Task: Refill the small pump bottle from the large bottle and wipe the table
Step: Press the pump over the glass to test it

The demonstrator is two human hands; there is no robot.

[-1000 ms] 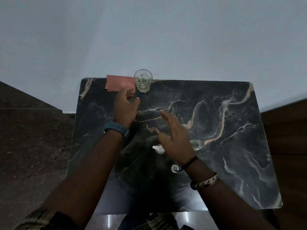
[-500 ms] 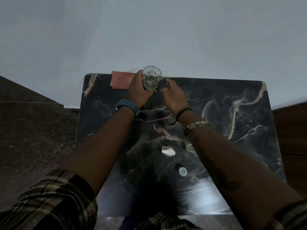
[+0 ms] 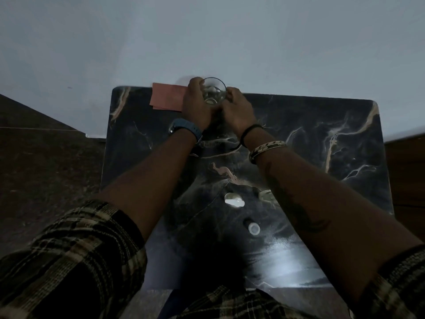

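A clear drinking glass stands at the far edge of the dark marble table. My left hand grips its left side and my right hand grips its right side. A pink cloth lies flat just left of the glass. Nearer to me a white pump head lies on the table. A small dark bottle with a white open neck stands in front of it. A small clear object shows by my right forearm, partly hidden.
A pale wall rises right behind the table's far edge. Dark floor lies to the left, and a brown wooden surface lies to the right. The scene is dim.
Both hands reached forward to the far edge. The left hand took hold of the glass first, then the right hand closed round its other side.
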